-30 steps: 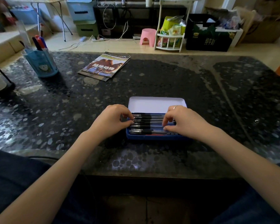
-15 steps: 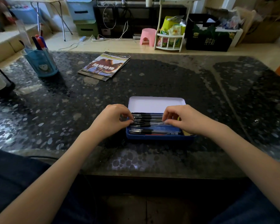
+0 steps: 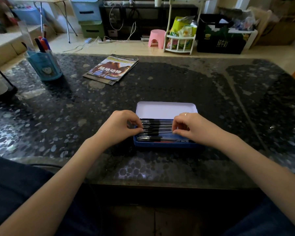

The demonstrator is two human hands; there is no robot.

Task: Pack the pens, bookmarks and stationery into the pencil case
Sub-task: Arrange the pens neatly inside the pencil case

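Observation:
A blue pencil case (image 3: 167, 145) lies open near the table's front edge, its white lid (image 3: 165, 109) tipped back. Several black pens (image 3: 157, 126) lie side by side in it. My left hand (image 3: 119, 128) sits at the case's left end and pinches the end of one pen. My right hand (image 3: 192, 128) is over the right half, fingers curled, pinching the other end of that same pen (image 3: 157, 132). The right ends of the pens are hidden under my right hand.
A blue pen holder (image 3: 44, 65) with markers stands at the back left. A booklet (image 3: 111, 68) lies behind the case, toward the left. A dark stand (image 3: 2, 89) sits at the left edge. The stone table (image 3: 211, 92) is dark and speckled.
My right hand slid from the case's near right corner up to the middle pens and now pinches one pen's end. The left hand stayed put.

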